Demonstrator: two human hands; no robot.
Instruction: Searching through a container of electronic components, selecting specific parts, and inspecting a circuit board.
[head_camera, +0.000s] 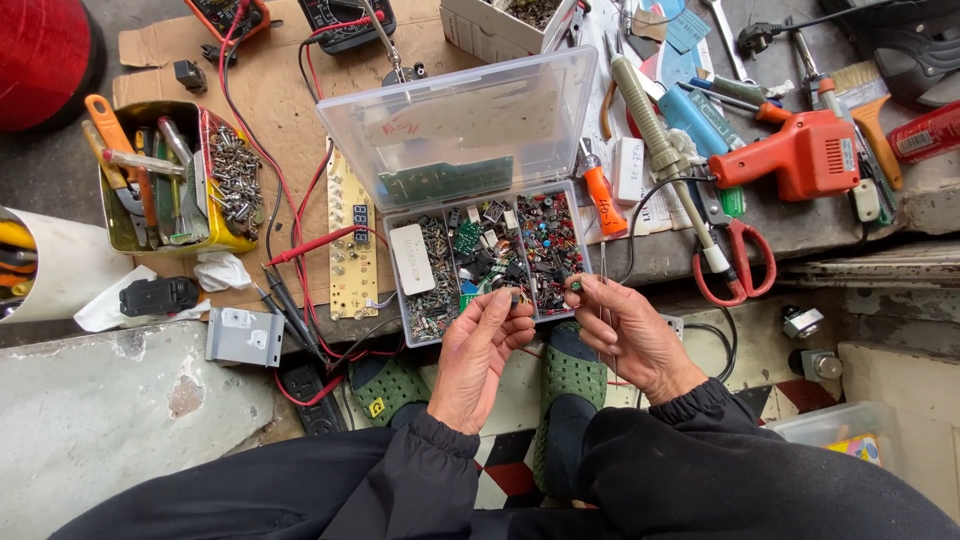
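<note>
A clear plastic compartment box (487, 262) stands with its lid raised, its sections packed with small electronic parts. Just in front of the box, my left hand (480, 350) pinches a tiny component between thumb and fingers. My right hand (630, 330) holds another small dark component at its fingertips, beside the box's near right corner. Both hands hover close together over my green sandals (570, 385).
A long circuit board (352, 245) with red probe leads lies left of the box. A yellow tray (170, 180) holds screws and screwdrivers. An orange soldering gun (800, 150), red-handled scissors (735, 262), a desoldering pump (660, 140) and multimeters sit around the back and right.
</note>
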